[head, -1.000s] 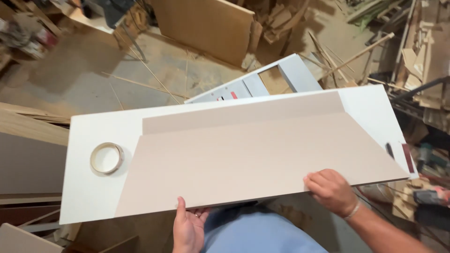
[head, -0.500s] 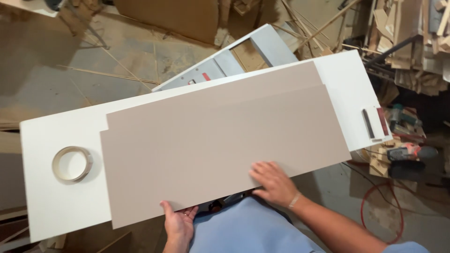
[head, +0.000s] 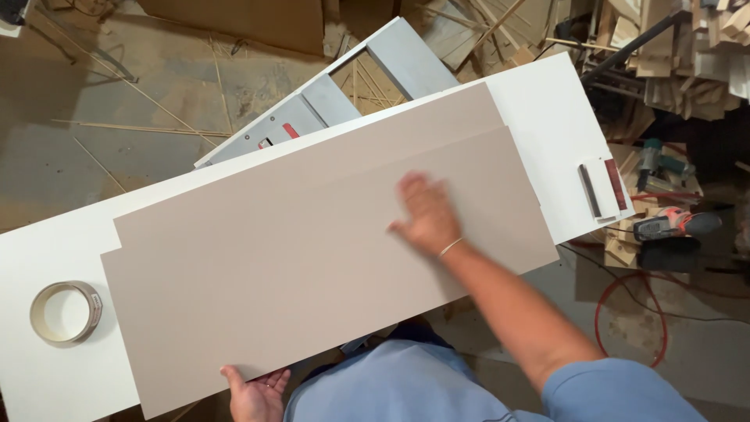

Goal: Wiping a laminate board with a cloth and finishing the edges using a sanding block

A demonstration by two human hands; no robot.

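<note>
While the right hand [head: 426,215] sat curled on the near right edge of the upper taupe panel [head: 312,273] a second ago, it now lies out over the middle of that panel, right of the frame's centre, blurred with motion. The fingers are spread and the palm faces down on or just above the surface; the blur hides whether it presses. The whole view has swung as well, so the long white board [head: 539,117] now runs from the lower left up to the upper right, and both taupe panels have turned with it. That reads as a hand sweeping across the sheet, while the panel itself keeps its place on the board.

At the lower edge of the frame the left hand [head: 254,391] stays where it was, at the near long edge of the upper panel, fingers curled under or against the edge; only part of it shows, so how tightly it grips cannot be told.

A second taupe panel [head: 375,141] lies beneath, its far strip showing beyond the top one. On the white board at the left sits a roll of tape [head: 65,312], well apart from both hands. Near the right end lie two small dark strips [head: 601,187]. Behind the board, at upper centre, stands a grey stepladder [head: 344,86], with wood offcuts [head: 687,55] and a power tool [head: 672,227] on the floor at right.
</note>
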